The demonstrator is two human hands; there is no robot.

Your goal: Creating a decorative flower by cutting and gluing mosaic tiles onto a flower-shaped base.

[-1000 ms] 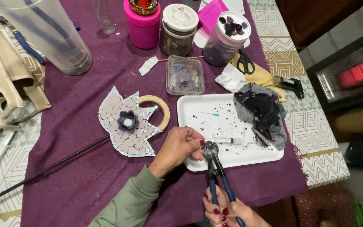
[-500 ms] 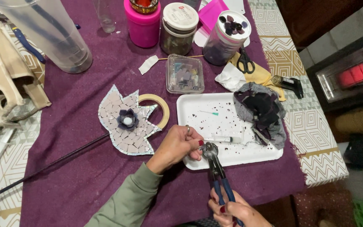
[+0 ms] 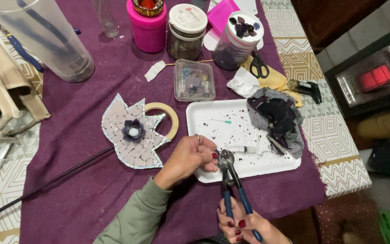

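Evidently the nippers (image 3: pixel 229 174) were gripped by their blue handles in the right hand (image 3: pixel 244 224), heads over the tray (image 3: pixel 213 118) — so chips fell there — while the left hand (image 3: pixel 190 156) pinched something too small to tell at the wheels.

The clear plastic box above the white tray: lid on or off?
On. The clear plastic box is closed; its flat clear lid covers the small tile pieces inside.

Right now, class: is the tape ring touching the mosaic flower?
Touching. The head view shows the tape ring disappearing beneath the mosaic flower's right-hand petals, with no purple cloth visible between them where they overlap.
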